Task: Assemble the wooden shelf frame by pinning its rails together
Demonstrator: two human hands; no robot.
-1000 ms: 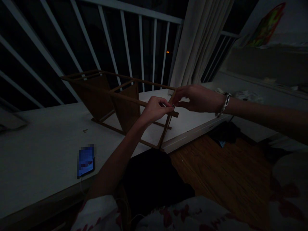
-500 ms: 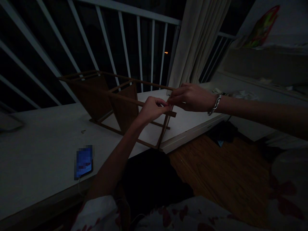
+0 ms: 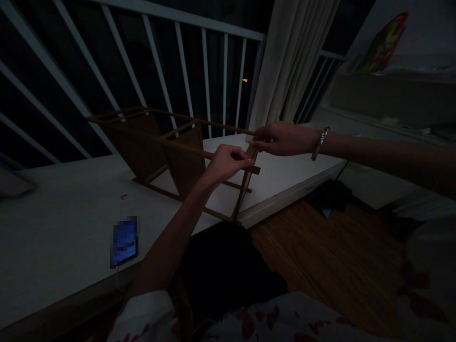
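Note:
A brown wooden shelf frame (image 3: 181,142) with several panels lies on its side on the white ledge. My left hand (image 3: 230,160) is at its near upper rail, thumb and forefinger pinched close to the end of that rail. Whatever sits between those fingertips is too small and dark to name. My right hand (image 3: 280,137), with a silver bracelet at the wrist, is beside the end panel and the far upper rail. Its fingers are curled downward near the panel's top edge; whether they hold anything is hidden in the dim light.
On the white ledge (image 3: 71,228) lie a lit phone (image 3: 124,241) with a cable and a small metal piece (image 3: 123,196). White railings (image 3: 185,71) and a beige curtain (image 3: 278,66) stand behind. Dark cloth (image 3: 329,194) lies on the wooden floor (image 3: 313,251).
My right hand has drawn slightly away from my left fingertips, opening a small gap between them. My left hand stays almost where it was, and the shelf frame has not visibly moved.

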